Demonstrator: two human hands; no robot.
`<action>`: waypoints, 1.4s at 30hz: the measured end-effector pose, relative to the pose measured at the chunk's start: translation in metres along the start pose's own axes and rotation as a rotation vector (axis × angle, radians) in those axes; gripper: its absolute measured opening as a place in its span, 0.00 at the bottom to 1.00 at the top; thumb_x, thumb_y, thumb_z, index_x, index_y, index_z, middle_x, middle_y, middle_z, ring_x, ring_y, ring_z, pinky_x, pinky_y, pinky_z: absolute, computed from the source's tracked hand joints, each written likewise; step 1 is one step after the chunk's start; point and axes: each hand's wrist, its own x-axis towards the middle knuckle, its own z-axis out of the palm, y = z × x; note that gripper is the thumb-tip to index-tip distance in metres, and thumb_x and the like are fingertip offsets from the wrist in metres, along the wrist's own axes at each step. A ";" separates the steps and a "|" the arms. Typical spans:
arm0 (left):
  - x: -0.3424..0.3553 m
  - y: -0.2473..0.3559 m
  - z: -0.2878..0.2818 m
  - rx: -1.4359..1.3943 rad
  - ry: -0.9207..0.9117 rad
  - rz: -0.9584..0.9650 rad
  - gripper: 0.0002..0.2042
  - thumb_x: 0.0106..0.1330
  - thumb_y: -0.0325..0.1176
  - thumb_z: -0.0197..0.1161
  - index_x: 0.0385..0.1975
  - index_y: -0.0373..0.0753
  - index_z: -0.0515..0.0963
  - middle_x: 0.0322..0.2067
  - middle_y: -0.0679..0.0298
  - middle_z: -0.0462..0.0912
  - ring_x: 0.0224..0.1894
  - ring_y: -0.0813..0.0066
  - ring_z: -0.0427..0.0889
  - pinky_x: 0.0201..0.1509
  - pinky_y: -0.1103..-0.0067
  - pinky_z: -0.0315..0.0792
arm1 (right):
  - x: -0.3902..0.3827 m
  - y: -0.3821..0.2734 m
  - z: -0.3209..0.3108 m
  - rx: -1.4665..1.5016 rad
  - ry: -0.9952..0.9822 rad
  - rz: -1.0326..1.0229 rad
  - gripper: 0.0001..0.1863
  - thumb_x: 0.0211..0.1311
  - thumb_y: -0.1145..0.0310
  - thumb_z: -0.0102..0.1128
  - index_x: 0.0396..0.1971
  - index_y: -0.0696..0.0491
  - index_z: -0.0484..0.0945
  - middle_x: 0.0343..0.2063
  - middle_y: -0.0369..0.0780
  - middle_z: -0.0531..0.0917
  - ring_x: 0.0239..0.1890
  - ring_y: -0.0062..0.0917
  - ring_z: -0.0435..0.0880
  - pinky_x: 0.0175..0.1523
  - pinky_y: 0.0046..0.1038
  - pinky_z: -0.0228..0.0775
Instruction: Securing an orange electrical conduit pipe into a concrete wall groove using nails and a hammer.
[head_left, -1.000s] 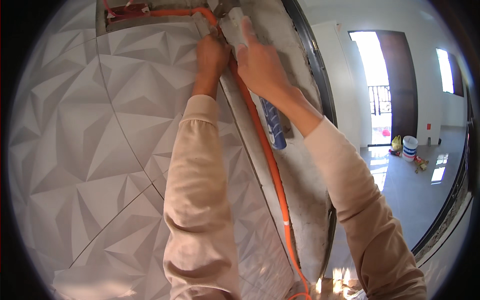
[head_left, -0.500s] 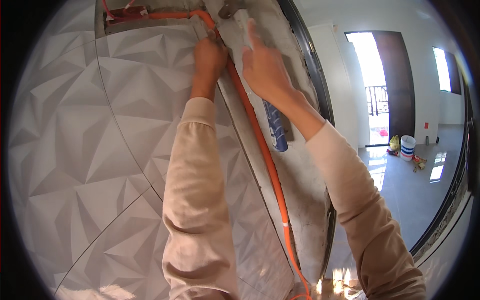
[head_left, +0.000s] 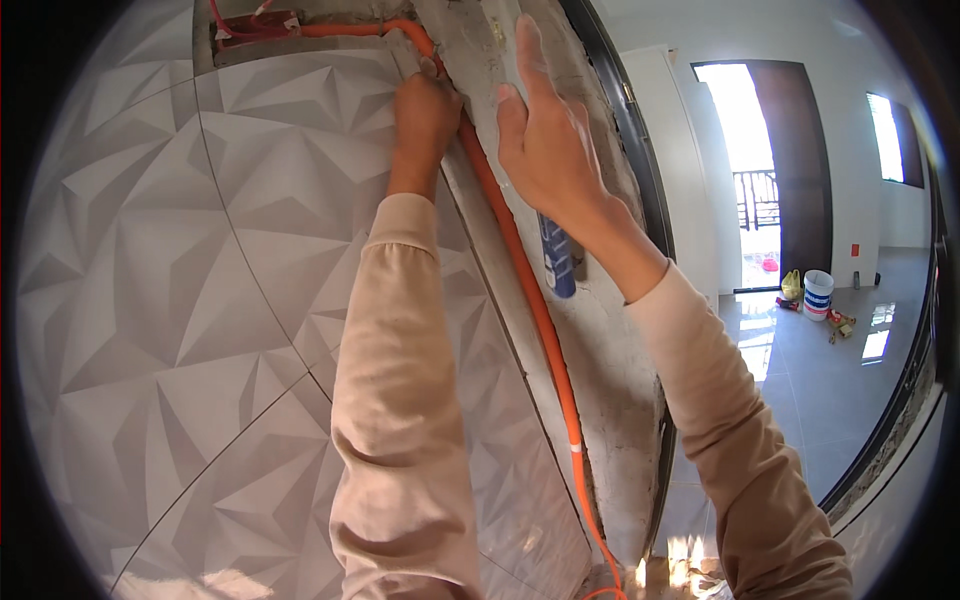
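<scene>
My right hand [head_left: 555, 150] grips a hammer by its blue handle [head_left: 558, 262], whose lower end sticks out below my palm. The index finger lies stretched upward along the shaft, and the hammer's head does not show clearly. At the upper middle, my left hand [head_left: 425, 115] is closed against the tile's edge, beside an orange conduit [head_left: 525, 270]. Between its fingertips is something small that I cannot make out. The conduit bends near those fingers and runs down a strip of bare cement wall [head_left: 610, 370].
Grey-white faceted tiles [head_left: 270, 220] cover the left wall. A recessed red junction box [head_left: 255, 28] with pink wires sits at the upper left. A dark door frame [head_left: 640, 150] borders the cement strip. Beyond it, a white bucket [head_left: 817, 295] stands on the glossy floor.
My right hand and the hammer have shifted slightly right, away from the left hand. The hammer's head, visible before at the top, no longer shows clearly. My left hand has stayed almost in place.
</scene>
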 end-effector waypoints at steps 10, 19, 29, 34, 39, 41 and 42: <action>-0.003 0.003 -0.003 0.051 0.013 0.047 0.13 0.61 0.34 0.51 0.35 0.30 0.75 0.25 0.41 0.78 0.31 0.43 0.78 0.36 0.61 0.72 | 0.005 -0.005 -0.002 -0.057 -0.032 -0.004 0.31 0.58 0.72 0.46 0.62 0.61 0.51 0.21 0.55 0.77 0.25 0.51 0.75 0.37 0.43 0.66; -0.005 0.008 -0.004 0.002 -0.050 -0.030 0.16 0.54 0.30 0.56 0.40 0.26 0.71 0.27 0.40 0.78 0.33 0.46 0.78 0.38 0.63 0.72 | -0.022 0.008 -0.047 -0.171 -0.202 0.027 0.30 0.61 0.69 0.45 0.62 0.60 0.49 0.26 0.54 0.79 0.30 0.52 0.77 0.39 0.41 0.68; -0.098 0.061 -0.037 -0.983 0.117 -0.700 0.16 0.62 0.43 0.57 0.35 0.35 0.77 0.14 0.72 0.69 0.14 0.81 0.66 0.17 0.81 0.60 | -0.148 -0.018 -0.182 0.177 -0.309 0.806 0.11 0.61 0.64 0.52 0.34 0.57 0.73 0.16 0.37 0.76 0.12 0.17 0.70 0.17 0.21 0.60; -0.361 0.230 -0.142 -1.167 -0.710 -1.349 0.29 0.67 0.59 0.38 0.47 0.37 0.73 0.13 0.79 0.57 0.12 0.88 0.54 0.14 0.86 0.47 | -0.326 -0.039 -0.280 0.431 -0.321 1.228 0.05 0.55 0.70 0.60 0.25 0.55 0.76 0.12 0.29 0.73 0.09 0.10 0.66 0.12 0.17 0.54; -0.543 0.343 -0.205 -1.575 -0.943 -2.214 0.37 0.61 0.67 0.30 0.57 0.42 0.64 0.14 0.77 0.53 0.13 0.87 0.49 0.15 0.87 0.47 | -0.439 -0.073 -0.320 0.257 -0.699 1.582 0.06 0.49 0.69 0.66 0.26 0.54 0.80 0.14 0.27 0.72 0.15 0.08 0.65 0.18 0.16 0.55; -0.573 0.360 -0.217 -1.745 -0.821 -2.415 0.36 0.60 0.69 0.30 0.50 0.43 0.67 0.14 0.76 0.59 0.12 0.87 0.55 0.14 0.87 0.51 | -0.505 -0.068 -0.338 0.174 -0.899 1.485 0.22 0.44 0.67 0.70 0.41 0.55 0.75 0.18 0.31 0.70 0.21 0.17 0.65 0.26 0.24 0.59; -0.576 0.369 -0.212 -1.392 -0.795 -2.494 0.34 0.61 0.68 0.30 0.44 0.45 0.70 0.14 0.74 0.63 0.11 0.85 0.60 0.12 0.85 0.55 | -0.455 -0.075 -0.321 0.105 -1.016 1.359 0.26 0.46 0.68 0.70 0.46 0.55 0.72 0.21 0.32 0.71 0.23 0.18 0.67 0.28 0.26 0.61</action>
